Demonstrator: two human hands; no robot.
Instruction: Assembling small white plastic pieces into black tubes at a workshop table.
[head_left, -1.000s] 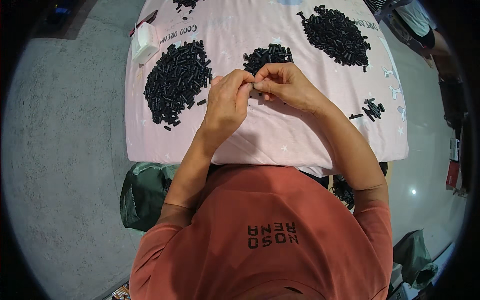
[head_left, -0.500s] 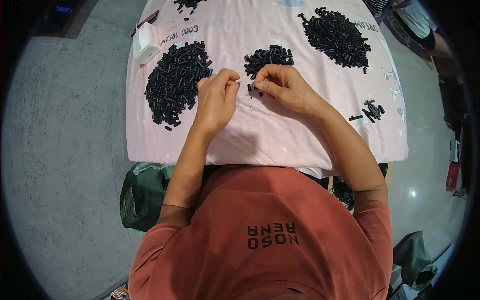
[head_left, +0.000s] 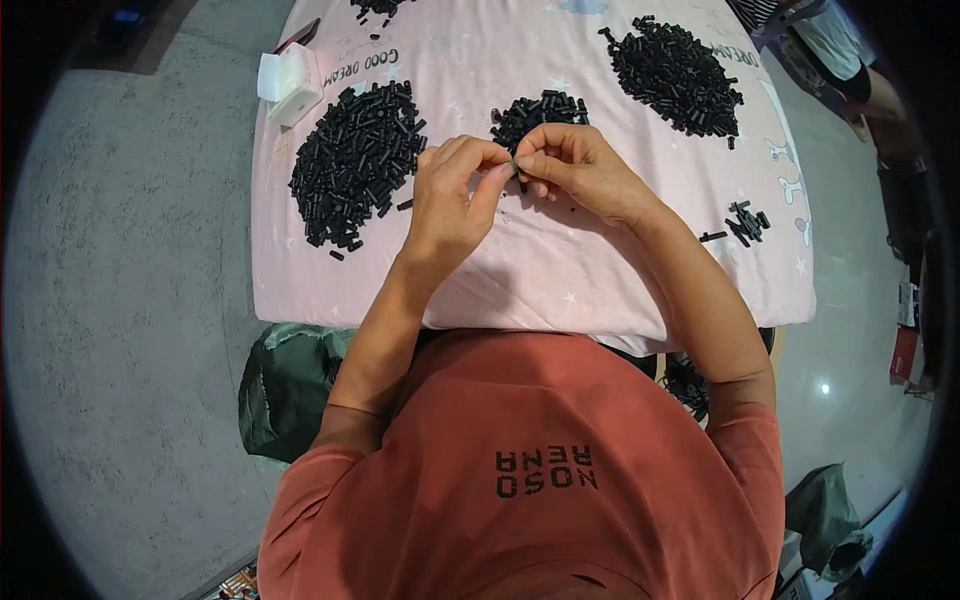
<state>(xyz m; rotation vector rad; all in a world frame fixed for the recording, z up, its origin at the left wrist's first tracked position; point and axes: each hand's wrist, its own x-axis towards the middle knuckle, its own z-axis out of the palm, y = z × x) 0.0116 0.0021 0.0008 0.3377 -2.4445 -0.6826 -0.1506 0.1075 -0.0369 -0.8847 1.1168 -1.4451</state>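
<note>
My left hand point(head_left: 455, 200) and my right hand point(head_left: 590, 178) meet fingertip to fingertip over the pink cloth. Each one pinches with thumb and forefinger. A small black cylindrical piece point(head_left: 522, 186) shows just below the right fingertips, mostly covered by them. What the left fingertips grip is too small to make out. Just beyond the hands lies a small pile of black pieces point(head_left: 540, 112), partly hidden by my right hand. Left of my left hand spreads a larger pile of short black tubes point(head_left: 350, 165), with one loose tube point(head_left: 404, 205) near its right edge.
Another big black pile point(head_left: 675, 78) lies at the far right, and a few longer pieces point(head_left: 746, 223) nearer on that side. A white box point(head_left: 293, 88) stands at the left table edge. Dark green bags point(head_left: 290, 390) sit below the table. Another person point(head_left: 835, 45) is at the far right.
My left hand has moved right and its fingertips now meet those of my right hand. One loose tube by the left pile has come into sight. A white flap now sticks out from the box.
</note>
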